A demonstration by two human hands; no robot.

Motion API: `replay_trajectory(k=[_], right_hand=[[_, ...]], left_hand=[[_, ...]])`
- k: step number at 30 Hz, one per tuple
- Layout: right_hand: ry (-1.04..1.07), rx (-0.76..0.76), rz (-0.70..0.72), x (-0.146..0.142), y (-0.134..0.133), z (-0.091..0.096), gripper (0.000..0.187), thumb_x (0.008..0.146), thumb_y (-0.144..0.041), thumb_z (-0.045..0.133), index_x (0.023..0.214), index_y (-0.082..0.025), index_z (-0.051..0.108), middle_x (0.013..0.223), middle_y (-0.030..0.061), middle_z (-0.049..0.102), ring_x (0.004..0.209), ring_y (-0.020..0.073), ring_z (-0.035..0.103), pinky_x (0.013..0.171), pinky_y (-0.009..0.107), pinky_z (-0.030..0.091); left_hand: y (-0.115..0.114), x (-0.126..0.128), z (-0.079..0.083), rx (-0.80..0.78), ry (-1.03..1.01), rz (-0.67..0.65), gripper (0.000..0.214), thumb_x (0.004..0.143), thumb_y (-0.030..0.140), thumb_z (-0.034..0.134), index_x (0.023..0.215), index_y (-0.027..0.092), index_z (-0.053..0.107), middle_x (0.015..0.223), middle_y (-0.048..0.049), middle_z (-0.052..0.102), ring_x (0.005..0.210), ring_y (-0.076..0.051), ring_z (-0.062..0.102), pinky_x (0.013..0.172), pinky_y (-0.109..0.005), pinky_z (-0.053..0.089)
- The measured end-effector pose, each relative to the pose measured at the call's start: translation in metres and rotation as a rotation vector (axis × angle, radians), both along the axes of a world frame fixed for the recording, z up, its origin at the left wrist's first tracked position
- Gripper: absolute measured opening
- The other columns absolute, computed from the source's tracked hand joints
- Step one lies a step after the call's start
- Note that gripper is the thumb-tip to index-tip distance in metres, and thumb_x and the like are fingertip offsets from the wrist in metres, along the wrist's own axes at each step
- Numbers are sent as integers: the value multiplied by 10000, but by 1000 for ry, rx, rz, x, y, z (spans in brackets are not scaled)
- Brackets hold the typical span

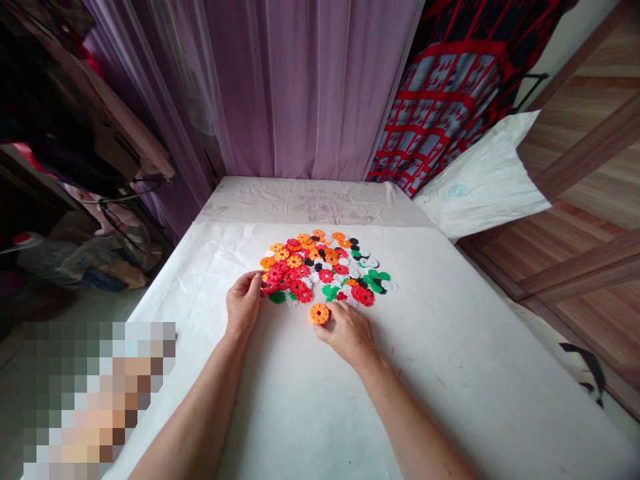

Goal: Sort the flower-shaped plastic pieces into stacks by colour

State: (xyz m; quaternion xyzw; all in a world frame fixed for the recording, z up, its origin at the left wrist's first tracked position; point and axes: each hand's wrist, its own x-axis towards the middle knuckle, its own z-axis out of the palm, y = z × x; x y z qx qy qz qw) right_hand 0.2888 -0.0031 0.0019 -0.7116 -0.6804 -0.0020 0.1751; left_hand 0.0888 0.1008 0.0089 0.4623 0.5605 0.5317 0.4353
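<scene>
My right hand (pixel 349 333) holds an orange notched plastic disc (pixel 319 313) with a hole in its middle, low over the table just in front of a pile. It looks thick, perhaps several discs stacked; I cannot tell. My left hand (pixel 244 303) is closed at the pile's left edge, its fingertips touching the discs there. Whatever is pinched in it is hidden. Spread in the heap are red discs (pixel 326 276), orange discs (pixel 294 261), white discs (pixel 355 269), green discs (pixel 371 278) and black discs (pixel 353 241), many overlapping.
The discs lie on a table with a white cover (pixel 300 400). Behind it hangs a purple curtain (pixel 315 87). A white sheet or bag (pixel 485 180) sticks out at the right edge, by a wooden door (pixel 595 220). Clothes (pixel 65 113) hang at the left.
</scene>
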Motion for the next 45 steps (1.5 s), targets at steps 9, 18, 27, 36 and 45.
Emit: replay_trajectory(k=[9,18,27,36,45], right_hand=[[-31,-12,-17,1,3,-2,220,763,-400,699,864,-214,638,828,45,681,745,196,632,608,280,382],[3,30,1,4,2,-6,209,763,-399,693,856,-220,635,811,36,674,737,189,619,612,275,389],[118,5,13,0,-5,2,344,738,-346,719,1031,-209,602,936,55,684,867,224,653,713,305,475],[100,55,48,-5,2,-6,494,761,-297,685,1227,-182,565,1028,100,715,931,253,660,770,332,503],[83,59,19,-7,9,-12,435,759,-256,644,1181,-160,600,1000,113,727,892,249,678,755,330,511]], left_hand=[[0,1,2,-21,-7,-1,468,704,564,672,901,141,710,666,-30,673,501,-100,559,455,-205,401],[0,1,1,-18,-14,0,483,695,575,679,903,141,712,660,-27,674,496,-97,555,467,-209,413],[0,1,1,-7,-6,-5,456,715,560,658,904,150,720,657,-25,663,507,-101,549,464,-208,398],[0,0,0,-17,-10,-7,451,720,553,661,909,147,718,657,-23,676,499,-96,551,473,-209,409],[-1,2,4,-21,-24,-2,437,707,546,654,886,152,714,647,-20,664,500,-98,537,475,-216,401]])
